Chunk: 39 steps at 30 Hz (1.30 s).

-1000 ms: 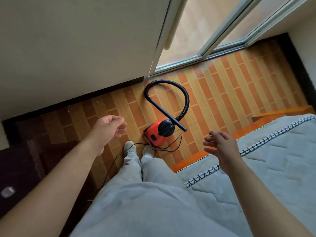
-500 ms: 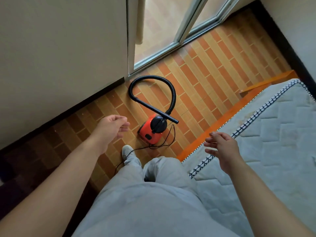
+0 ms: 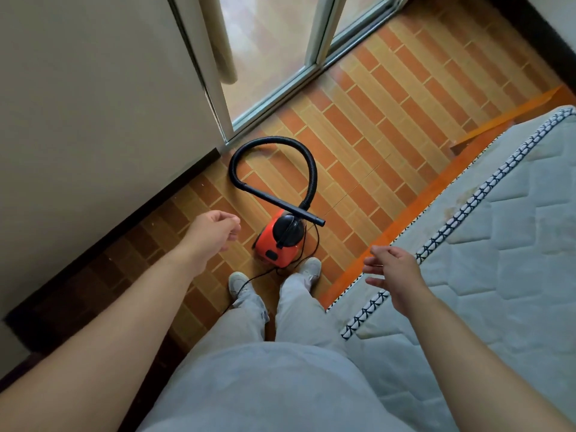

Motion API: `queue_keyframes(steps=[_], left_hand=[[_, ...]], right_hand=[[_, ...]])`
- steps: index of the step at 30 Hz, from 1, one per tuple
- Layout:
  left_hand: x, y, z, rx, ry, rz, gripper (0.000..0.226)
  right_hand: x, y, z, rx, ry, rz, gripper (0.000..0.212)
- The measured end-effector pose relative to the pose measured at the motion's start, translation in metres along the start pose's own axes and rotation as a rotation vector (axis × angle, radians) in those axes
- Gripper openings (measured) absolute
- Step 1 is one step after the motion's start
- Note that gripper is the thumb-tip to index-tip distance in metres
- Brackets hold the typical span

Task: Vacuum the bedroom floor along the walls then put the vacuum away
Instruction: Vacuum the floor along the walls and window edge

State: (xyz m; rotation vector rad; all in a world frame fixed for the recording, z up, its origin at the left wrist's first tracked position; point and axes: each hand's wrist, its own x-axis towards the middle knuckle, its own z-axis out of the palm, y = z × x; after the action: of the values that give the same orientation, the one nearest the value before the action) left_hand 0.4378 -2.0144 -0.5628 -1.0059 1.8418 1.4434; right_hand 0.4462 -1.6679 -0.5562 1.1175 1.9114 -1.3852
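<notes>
A small red and black vacuum [image 3: 279, 241] sits on the brick-patterned floor [image 3: 389, 145] just ahead of my shoes. Its black hose [image 3: 307, 169] loops toward the door and back, and the rigid tube [image 3: 280, 203] lies across the top of the body. A thin black cord [image 3: 258, 277] trails from the vacuum past my left shoe. My left hand [image 3: 215, 230] hovers left of the vacuum with fingers loosely curled, holding nothing. My right hand [image 3: 394, 274] hangs over the bed's edge, fingers relaxed and apart, empty.
A grey quilted mattress [image 3: 498, 244] on an orange bed frame [image 3: 414, 207] fills the right side. A beige wall [image 3: 93, 104] with dark skirting [image 3: 149, 204] runs along the left. A sliding glass door [image 3: 274, 57] stands ahead.
I have stepped closer, and the vacuum now lies right at my feet. Both hands stay empty and raised; the view has turned a little toward the door.
</notes>
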Motion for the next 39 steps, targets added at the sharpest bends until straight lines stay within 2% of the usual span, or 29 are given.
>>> queue_keyframes(steps=[6, 13, 17, 22, 28, 34, 36, 39], left_hand=[[0.068, -0.009, 0.06, 0.184, 0.03, 0.057, 0.017], [0.21, -0.074, 0.146, 0.435, -0.078, 0.087, 0.035], [0.289, -0.129, 0.182, 0.544, -0.109, 0.059, 0.049], [0.356, -0.191, 0.215, 0.61, -0.128, 0.083, 0.06], [0.396, -0.235, 0.239, 0.662, -0.196, 0.098, 0.059], [0.404, -0.24, 0.238, 0.665, -0.217, 0.09, 0.047], [0.406, -0.238, 0.229, 0.683, -0.224, 0.101, 0.047], [0.414, -0.234, 0.208, 0.709, -0.24, 0.116, 0.05]], right_hand=[[0.094, 0.012, 0.043, -0.239, -0.13, 0.058, 0.012], [0.233, 0.056, 0.142, -0.283, -0.202, 0.113, 0.009], [0.31, 0.095, 0.195, -0.284, -0.172, 0.152, 0.011], [0.38, 0.138, 0.245, -0.35, -0.097, 0.185, 0.028], [0.413, 0.159, 0.283, -0.334, -0.038, 0.243, 0.048], [0.42, 0.156, 0.295, -0.246, -0.07, 0.312, 0.04], [0.418, 0.153, 0.301, -0.251, -0.097, 0.314, 0.034], [0.415, 0.147, 0.314, -0.257, -0.109, 0.326, 0.036]])
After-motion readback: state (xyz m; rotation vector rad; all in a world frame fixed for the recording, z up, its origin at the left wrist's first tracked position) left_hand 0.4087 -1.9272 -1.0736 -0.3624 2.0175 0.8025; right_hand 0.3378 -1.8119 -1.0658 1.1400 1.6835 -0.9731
